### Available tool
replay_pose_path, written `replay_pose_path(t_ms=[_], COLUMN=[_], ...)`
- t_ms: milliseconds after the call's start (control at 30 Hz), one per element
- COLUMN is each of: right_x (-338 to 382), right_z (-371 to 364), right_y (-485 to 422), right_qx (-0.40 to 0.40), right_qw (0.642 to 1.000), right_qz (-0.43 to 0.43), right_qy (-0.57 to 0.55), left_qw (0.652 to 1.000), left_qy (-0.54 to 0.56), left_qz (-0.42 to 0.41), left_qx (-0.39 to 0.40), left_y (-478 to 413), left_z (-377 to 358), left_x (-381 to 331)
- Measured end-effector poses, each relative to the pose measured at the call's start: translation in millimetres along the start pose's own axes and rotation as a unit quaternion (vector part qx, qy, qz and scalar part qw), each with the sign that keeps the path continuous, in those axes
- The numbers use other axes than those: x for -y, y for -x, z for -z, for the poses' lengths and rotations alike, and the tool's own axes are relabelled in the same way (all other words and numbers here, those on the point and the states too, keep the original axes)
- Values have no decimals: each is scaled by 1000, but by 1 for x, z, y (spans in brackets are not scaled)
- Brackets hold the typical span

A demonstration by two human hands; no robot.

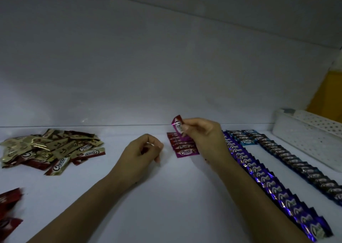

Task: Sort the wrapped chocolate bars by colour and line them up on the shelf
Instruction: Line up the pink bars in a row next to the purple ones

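"Where was the bar when you looked?"

"The right hand (201, 133) had a magenta bar (178, 125) pinched in its grip, thumb against fingertips. It was held tilted over the far end of the magenta row (185, 147) on the shelf (166, 196). I could not tell whether it touched the row."

"And the other grip?"

"The left hand (142, 150) was just left of the magenta row, fingers curled in. Something dark red showed inside the curl, but I could not tell if that grip held anything."

"What else lay about?"

"Well left of the magenta row sat a loose pile of gold and red bars (51, 150). Just right of it a long purple row (268, 178) ran toward the shelf's front, and further right was a dark row (296, 161), with a few light blue bars (248, 141) between their far ends. Furthest right stood a white perforated basket (305, 131). Far left, nearer the front, lay some blurred red bars (9, 205)."
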State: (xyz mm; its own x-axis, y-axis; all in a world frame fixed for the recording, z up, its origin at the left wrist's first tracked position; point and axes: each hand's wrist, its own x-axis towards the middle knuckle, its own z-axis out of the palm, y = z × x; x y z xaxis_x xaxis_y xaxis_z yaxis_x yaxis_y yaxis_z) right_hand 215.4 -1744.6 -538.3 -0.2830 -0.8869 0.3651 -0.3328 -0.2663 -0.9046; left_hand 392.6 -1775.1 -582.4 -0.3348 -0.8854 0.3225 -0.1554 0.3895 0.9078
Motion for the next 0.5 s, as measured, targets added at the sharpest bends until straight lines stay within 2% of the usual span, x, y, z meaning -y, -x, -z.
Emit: replay_pose_path(t_ms=[33,100,167,300,400,500], right_x=[-2,-10,-15,-20,-24,-27], right_z=[9,24,29,21,18,18], right_y=[-3,-4,-3,-2,-2,-4], right_qx=[-23,-25,22,126,136,130], right_qw=[994,958,923,867,846,842], right_qz=[28,74,111,128,131,135], right_qy=[101,277,369,465,498,505], left_qw=[1000,1000,999,999,999,999], left_qy=[-1,-3,-13,-30,-33,-26], left_qz=[9,23,29,32,39,43], left_qx=[-6,-11,-10,-4,-3,-9], left_y=[-1,-2,-2,-1,-2,-3], left_z=[1,1,0,0,0,1], left_x=[1,1,1,4,7,7])
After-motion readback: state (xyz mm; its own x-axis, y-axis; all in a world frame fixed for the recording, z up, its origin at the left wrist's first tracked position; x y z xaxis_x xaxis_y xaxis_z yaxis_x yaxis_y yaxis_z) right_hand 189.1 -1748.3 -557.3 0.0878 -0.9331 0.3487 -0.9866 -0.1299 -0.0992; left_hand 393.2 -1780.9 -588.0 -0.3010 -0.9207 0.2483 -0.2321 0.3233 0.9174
